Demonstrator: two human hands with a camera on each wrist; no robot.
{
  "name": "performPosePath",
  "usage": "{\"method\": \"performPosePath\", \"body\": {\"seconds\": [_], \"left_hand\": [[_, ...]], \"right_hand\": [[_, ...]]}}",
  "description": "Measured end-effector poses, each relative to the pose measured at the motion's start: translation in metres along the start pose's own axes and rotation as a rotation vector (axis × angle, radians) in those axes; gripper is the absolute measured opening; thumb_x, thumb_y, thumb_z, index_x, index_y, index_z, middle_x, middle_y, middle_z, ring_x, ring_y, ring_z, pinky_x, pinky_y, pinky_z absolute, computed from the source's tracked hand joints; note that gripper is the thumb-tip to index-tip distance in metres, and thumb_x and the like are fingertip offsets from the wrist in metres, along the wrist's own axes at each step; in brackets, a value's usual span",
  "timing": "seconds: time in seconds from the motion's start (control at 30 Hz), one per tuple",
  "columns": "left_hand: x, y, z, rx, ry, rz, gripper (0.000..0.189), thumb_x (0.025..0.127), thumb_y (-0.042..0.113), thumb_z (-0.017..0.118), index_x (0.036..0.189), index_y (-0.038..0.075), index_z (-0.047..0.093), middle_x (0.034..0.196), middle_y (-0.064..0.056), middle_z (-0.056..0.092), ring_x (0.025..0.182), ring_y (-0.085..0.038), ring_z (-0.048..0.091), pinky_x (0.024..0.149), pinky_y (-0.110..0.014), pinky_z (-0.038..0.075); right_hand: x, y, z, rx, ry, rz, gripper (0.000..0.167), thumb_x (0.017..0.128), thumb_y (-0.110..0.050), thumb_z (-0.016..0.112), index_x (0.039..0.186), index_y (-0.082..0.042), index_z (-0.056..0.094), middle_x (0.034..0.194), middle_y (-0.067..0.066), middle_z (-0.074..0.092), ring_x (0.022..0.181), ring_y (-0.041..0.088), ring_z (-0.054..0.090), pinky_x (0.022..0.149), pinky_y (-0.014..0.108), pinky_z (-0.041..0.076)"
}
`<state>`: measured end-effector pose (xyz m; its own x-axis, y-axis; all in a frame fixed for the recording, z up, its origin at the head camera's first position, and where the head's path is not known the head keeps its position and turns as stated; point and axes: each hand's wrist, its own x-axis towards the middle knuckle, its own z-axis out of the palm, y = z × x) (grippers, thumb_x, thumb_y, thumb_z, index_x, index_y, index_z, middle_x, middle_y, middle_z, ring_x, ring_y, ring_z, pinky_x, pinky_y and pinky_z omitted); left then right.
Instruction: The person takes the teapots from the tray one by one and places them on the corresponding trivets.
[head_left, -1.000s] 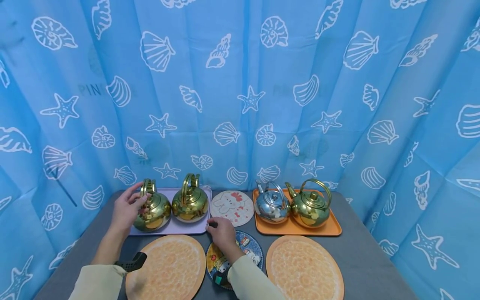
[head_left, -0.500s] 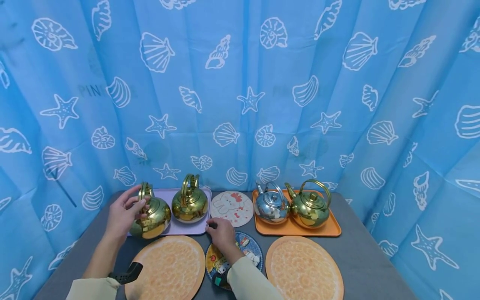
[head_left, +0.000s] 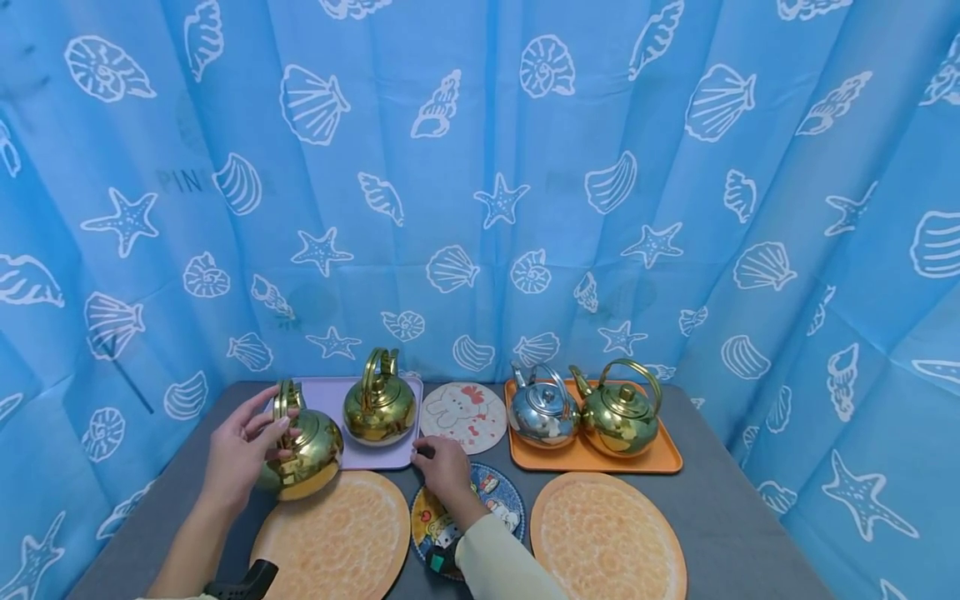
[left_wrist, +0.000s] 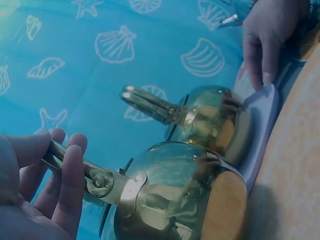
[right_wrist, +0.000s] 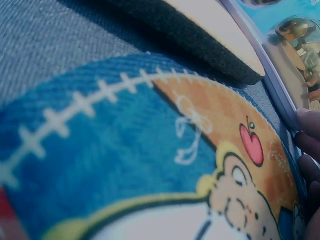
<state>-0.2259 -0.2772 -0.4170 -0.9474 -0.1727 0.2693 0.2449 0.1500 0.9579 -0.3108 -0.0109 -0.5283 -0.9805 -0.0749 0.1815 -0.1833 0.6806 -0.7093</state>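
My left hand [head_left: 236, 454] grips the handle of a shiny gold kettle [head_left: 311, 458], fingers curled round it. That kettle hangs in front of the lavender tray [head_left: 378, 457], over the back of the left tan round mat [head_left: 337, 533]. A second gold kettle [head_left: 381, 414] stands on the tray. In the left wrist view the held kettle [left_wrist: 160, 200] is close, its handle between thumb and fingers. My right hand [head_left: 446, 475] pinches the tray's front right corner; its fingers [right_wrist: 310, 145] show only at the edge of the right wrist view.
On the right an orange tray [head_left: 525, 460] bears a silver kettle [head_left: 546, 412] and a gold kettle [head_left: 621, 421]. A rabbit-print mat [head_left: 465, 417], a blue cartoon mat [head_left: 502, 492] and another tan mat [head_left: 607, 533] lie on the grey tabletop [head_left: 735, 533]. A blue seashell curtain [head_left: 480, 208] hangs behind.
My left hand has brought the left gold kettle off the lavender tray and towards me, to the back of the left tan mat. The right hand has stayed at the tray's corner.
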Motion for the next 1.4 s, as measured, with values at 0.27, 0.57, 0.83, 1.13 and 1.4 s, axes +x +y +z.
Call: {"method": "performPosePath", "body": {"seconds": [0.27,0.57,0.83,1.13,1.4], "left_hand": [[-0.016,0.001,0.003,-0.058,-0.012,-0.010,0.061,0.094,0.015,0.065,0.148,0.007,0.039,0.105,-0.002,0.072,0.083,-0.018,0.071,0.058,-0.036,0.058],[-0.034,0.010,0.012,-0.039,0.002,0.038,0.059,0.094,0.011,0.065,0.147,0.006,0.040,0.104,0.000,0.072,0.082,-0.017,0.071,0.055,-0.036,0.056],[-0.048,0.012,0.024,-0.011,0.006,0.068,0.058,0.093,0.006,0.065,0.146,0.003,0.042,0.103,-0.004,0.073,0.078,-0.017,0.071,0.051,-0.034,0.056],[-0.060,0.007,0.036,0.053,0.033,0.085,0.058,0.091,0.003,0.067,0.144,0.002,0.044,0.103,-0.005,0.073,0.073,-0.021,0.071,0.049,-0.034,0.055],[-0.068,0.006,0.048,0.104,0.064,0.096,0.059,0.089,0.003,0.069,0.144,0.006,0.047,0.107,-0.016,0.070,0.074,-0.017,0.071,0.050,-0.034,0.055]], "right_hand": [[-0.001,0.001,0.001,-0.003,-0.008,0.003,0.019,0.087,-0.024,0.074,0.107,-0.025,0.075,0.105,-0.010,0.070,0.105,0.016,0.062,0.089,0.042,0.049],[-0.002,0.000,0.001,0.008,0.006,0.018,0.019,0.088,-0.024,0.073,0.107,-0.024,0.076,0.107,-0.010,0.069,0.106,0.015,0.062,0.091,0.043,0.048],[-0.002,-0.001,0.001,0.014,0.007,0.000,0.019,0.088,-0.023,0.073,0.106,-0.024,0.076,0.107,-0.010,0.069,0.107,0.016,0.062,0.090,0.043,0.048],[-0.002,-0.002,-0.002,0.013,-0.011,0.010,0.019,0.089,-0.024,0.073,0.108,-0.024,0.075,0.109,-0.009,0.069,0.108,0.016,0.061,0.091,0.043,0.048],[-0.004,-0.001,-0.003,0.018,-0.014,0.000,0.019,0.089,-0.024,0.073,0.107,-0.025,0.075,0.109,-0.010,0.069,0.107,0.015,0.061,0.091,0.043,0.047]]}}
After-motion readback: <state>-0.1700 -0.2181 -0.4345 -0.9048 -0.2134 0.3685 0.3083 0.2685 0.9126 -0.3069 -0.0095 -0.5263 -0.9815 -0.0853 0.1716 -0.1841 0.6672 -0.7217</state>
